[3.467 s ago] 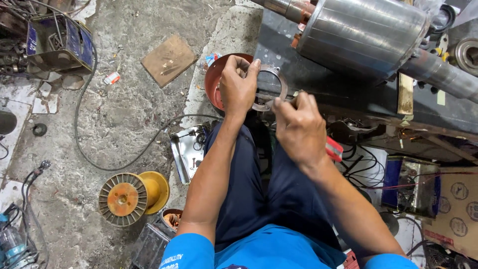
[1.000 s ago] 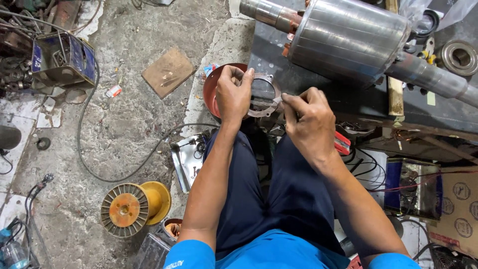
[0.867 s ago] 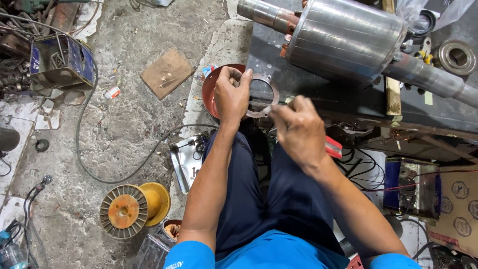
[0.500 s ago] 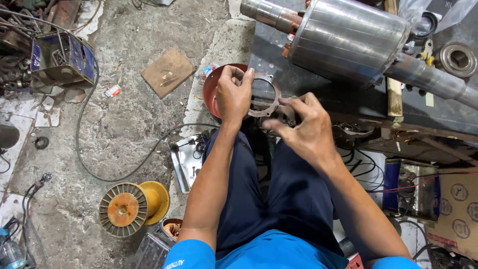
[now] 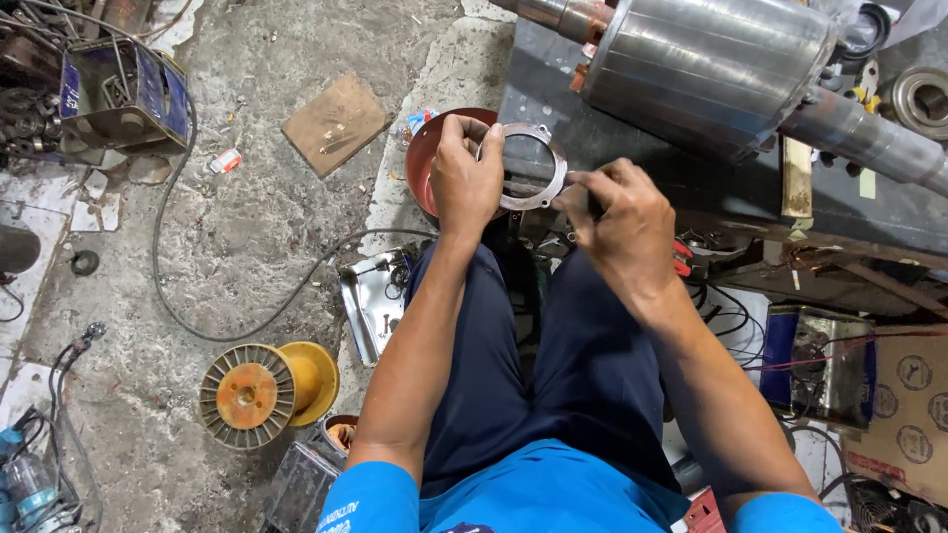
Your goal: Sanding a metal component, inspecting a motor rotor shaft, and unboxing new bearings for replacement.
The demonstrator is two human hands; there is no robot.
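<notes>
- Metal ring (image 5: pixel 531 166), flat, grey, dull sheen, round with small bolt lugs on its rim and a wide open centre; held up in front of the person, over the near edge of the dark desk (image 5: pixel 602 148).
- Left hand (image 5: pixel 466 178) grasps the ring at its left rim, fingers curled over the top edge, thumb behind.
- Right hand (image 5: pixel 617 219) is pinched at the ring's right rim, thumb and forefinger closed on it or on something small against it; cannot tell which, the spot is hidden by the fingers.
- Step in hand, as judged: working the ring's edge by hand, fitting or cleaning at one lug. A further move would call for a steady left grip and fine fingertip work on the right.
- Rotor (image 5: pixel 706 64) lies on the desk beyond the ring: big steel cylinder, brushed and finely ribbed, with a shaft (image 5: pixel 869 143) running off to the right. Apart from the ring.
- Red bowl (image 5: pixel 430 158) just behind the left hand, smooth, round.
- Floor (image 5: pixel 257 227): rough cracked concrete, dusty. On it a wire spool (image 5: pixel 262 390), yellow-orange flanges, ribbed face; a flat wooden board (image 5: pixel 336 120); a black cable (image 5: pixel 197 296) in a loose curve.
- Bearing (image 5: pixel 923 99) at the desk's far right, ringed steel.
</notes>
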